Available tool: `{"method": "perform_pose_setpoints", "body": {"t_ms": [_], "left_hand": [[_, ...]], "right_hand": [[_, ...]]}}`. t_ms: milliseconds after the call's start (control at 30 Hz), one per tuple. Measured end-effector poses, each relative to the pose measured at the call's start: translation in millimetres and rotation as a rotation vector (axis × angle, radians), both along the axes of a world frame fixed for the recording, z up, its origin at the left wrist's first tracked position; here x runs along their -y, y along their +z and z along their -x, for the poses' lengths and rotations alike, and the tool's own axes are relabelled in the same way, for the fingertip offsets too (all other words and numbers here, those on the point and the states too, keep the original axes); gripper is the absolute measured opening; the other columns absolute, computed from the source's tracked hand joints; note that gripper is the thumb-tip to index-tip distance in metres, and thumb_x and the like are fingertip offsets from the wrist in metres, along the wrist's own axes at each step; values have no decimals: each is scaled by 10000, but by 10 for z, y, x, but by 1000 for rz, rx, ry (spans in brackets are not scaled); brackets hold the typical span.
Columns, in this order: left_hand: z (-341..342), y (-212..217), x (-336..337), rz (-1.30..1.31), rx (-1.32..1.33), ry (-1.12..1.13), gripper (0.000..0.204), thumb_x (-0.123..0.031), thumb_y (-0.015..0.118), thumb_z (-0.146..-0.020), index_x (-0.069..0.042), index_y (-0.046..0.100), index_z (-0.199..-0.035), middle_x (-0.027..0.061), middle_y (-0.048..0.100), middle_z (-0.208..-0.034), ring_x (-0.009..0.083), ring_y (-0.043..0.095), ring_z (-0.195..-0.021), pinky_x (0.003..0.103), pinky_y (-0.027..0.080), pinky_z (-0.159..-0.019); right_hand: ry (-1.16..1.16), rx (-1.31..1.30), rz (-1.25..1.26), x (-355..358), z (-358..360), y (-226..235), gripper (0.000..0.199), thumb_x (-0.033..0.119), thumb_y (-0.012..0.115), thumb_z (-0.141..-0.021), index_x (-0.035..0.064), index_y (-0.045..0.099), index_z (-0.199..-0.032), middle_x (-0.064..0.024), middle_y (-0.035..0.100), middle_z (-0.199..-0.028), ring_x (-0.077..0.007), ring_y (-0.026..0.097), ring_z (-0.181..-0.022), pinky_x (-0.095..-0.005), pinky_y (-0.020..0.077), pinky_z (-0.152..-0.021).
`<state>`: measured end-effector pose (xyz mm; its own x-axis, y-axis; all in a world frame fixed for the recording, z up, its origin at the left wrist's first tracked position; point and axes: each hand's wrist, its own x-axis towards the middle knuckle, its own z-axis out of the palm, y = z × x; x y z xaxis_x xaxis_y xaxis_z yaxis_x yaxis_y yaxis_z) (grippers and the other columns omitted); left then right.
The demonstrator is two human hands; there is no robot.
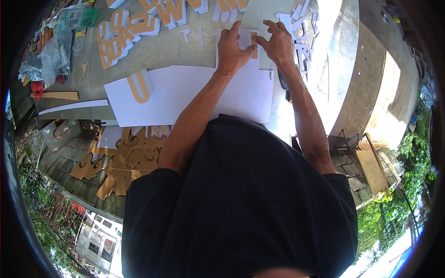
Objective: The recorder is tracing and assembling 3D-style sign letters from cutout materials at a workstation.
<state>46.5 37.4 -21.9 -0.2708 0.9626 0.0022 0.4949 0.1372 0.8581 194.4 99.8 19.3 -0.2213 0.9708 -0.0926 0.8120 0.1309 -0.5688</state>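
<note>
Near the far side of the table, both my hands are at a small block letter [254, 44] with a tan face and white sides. It lies on a white sheet [243, 85]; my hands partly cover it, so its full shape is unclear. From its left, my left hand [232, 52] reaches it with the thumb, fingers bent on the far side. My right hand [279, 44] meets it from the right, its thumb against the tan face and its fingers curled. A tan-faced U-shaped block letter [139, 88] rests on the left part of the sheet.
Several tan-faced block letters [113, 51] stand at the far left. Thin white strips [303, 51] are heaped right of my right hand. Plastic bags [53, 55] and a green case [81, 19] crowd the left edge. Cut brown board [134, 153] lies below the table's near edge.
</note>
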Motion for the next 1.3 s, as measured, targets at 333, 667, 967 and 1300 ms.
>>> {"method": "perform_pose_setpoints", "body": {"t_ms": [333,667,967,1300], "left_hand": [[-82,216,149,-204,-221,-17,509,-170,852,-694,-175,711,-1183,34,561,-997,220,584,-808,346,532,-675],[-174,252,349,-357,-484,-173,272,-79,767,-758,-60,742,-1028,20,564,-867,189,585,-766,322,501,-601],[-309,320,356,-135,-657,-251,329,-65,703,-774,2,711,-1097,45,602,-876,197,617,-782,324,521,-574],[-343,427,333,34,-632,-372,368,-68,688,-790,72,681,-1130,109,683,-885,220,688,-713,333,542,-545]], "right_hand": [[30,125,7,-60,61,114,667,305,859,-732,115,610,-1321,-113,647,-1163,-323,706,-968,-447,576,-766],[62,104,20,-85,31,127,652,301,863,-730,149,634,-1322,-80,677,-1093,-296,716,-918,-429,577,-749],[115,168,16,-103,23,123,596,335,830,-746,163,664,-1292,-85,683,-1094,-291,708,-918,-435,561,-755],[216,-43,57,-281,-202,130,432,162,715,-859,141,669,-1288,-79,707,-1016,-243,705,-818,-392,561,-717]]}}
